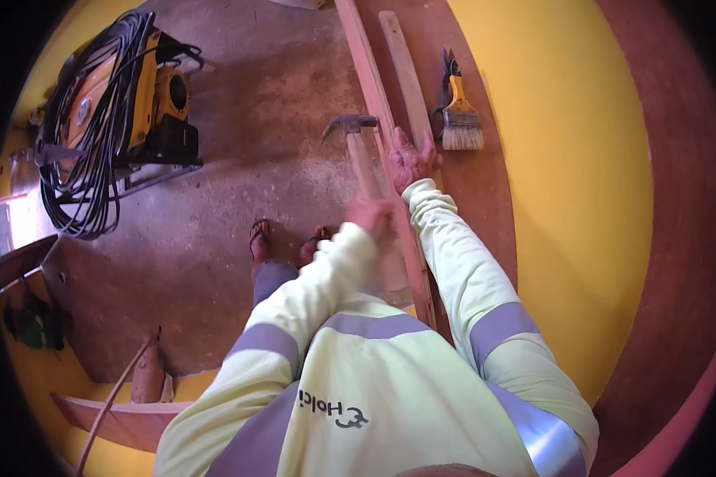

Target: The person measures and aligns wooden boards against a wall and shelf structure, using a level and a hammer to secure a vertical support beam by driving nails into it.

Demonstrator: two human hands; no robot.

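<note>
My left hand (371,216) is closed around the wooden handle of a claw hammer (360,163); the hand is slightly blurred. The hammer's metal head is close beside the left edge of a long wooden beam (363,60), its claw pointing left. Whether head and beam touch, I cannot tell. On the beam lies my right hand (414,163), fingers spread and pointing away from me. A shorter wooden strip (403,67) runs alongside to the right, its near end by my right fingers. No nail can be made out.
Right of the strip are a wide paintbrush (461,119) with a yellow handle and dark-handled pliers (449,62), near the yellow wall (565,159). At far left stands a yellow-and-black machine (139,103) draped with coiled black cable (75,179). My sandalled feet (260,238) are on the reddish floor.
</note>
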